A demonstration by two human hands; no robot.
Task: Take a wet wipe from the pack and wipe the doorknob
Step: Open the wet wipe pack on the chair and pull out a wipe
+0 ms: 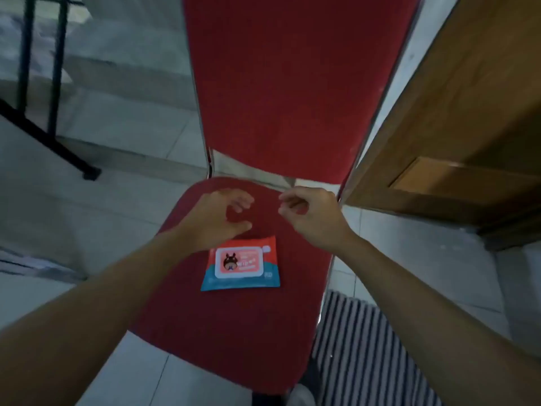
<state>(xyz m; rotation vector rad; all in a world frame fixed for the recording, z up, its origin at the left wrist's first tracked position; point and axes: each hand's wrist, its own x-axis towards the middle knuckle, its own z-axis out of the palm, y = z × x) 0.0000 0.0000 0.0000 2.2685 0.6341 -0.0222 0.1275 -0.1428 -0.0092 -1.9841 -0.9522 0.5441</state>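
Both hands are hovering empty over the seat of a red chair [234, 332]. The left hand [216, 218] is spreading loosely, fingers curved and thumb out, holding nothing; its heel is hanging just above the far edge of the wipe pack [241, 263], though whether it is touching cannot be told. The right hand [310, 212] is floating beside it, apart from the pack, with fingers curling toward the thumb in a half-closed pinch that is gripping nothing.

The pack is lying flat just nearer the body than the left hand, its white flap [239, 262] apparently still sealed. So the task is looking to be at its opening step. Next, one hand is likely needing to pin the pack while the other peels the flap.

A wooden door [456, 118] is standing beyond the right hand; its doorknob is not showing.
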